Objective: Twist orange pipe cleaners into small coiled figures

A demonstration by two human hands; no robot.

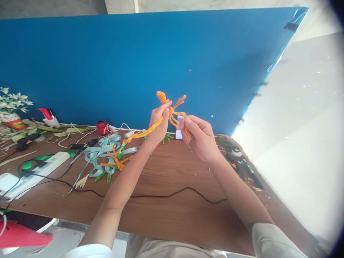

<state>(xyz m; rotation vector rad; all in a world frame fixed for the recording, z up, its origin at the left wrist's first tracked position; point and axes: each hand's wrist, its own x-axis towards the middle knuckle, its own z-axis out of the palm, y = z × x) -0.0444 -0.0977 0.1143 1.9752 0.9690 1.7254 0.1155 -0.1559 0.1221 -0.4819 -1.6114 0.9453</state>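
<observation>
Orange fuzzy pipe cleaners [161, 96], twisted into a shape with a coiled end at the top, are held up in front of the blue board. My left hand [159, 123] is closed around the middle of this piece, thumb pressed on it. One long strand trails from that hand down toward the table at the left. My right hand [200, 138] pinches the ends of strands on the other side, pulled out between both hands. Below lies a second orange pipe-cleaner piece [119, 165], beside light blue ribbon [94, 156] and green pipe-cleaner bits [100, 176].
A white power strip [40, 173] and black cables lie at the left of the brown table [166, 215]. Behind them are a glue gun [27, 141], a red spool-like object [102, 127] and white flowers [13, 102]. A phone [178, 134] leans at the back; dark tools [242, 161] lie right.
</observation>
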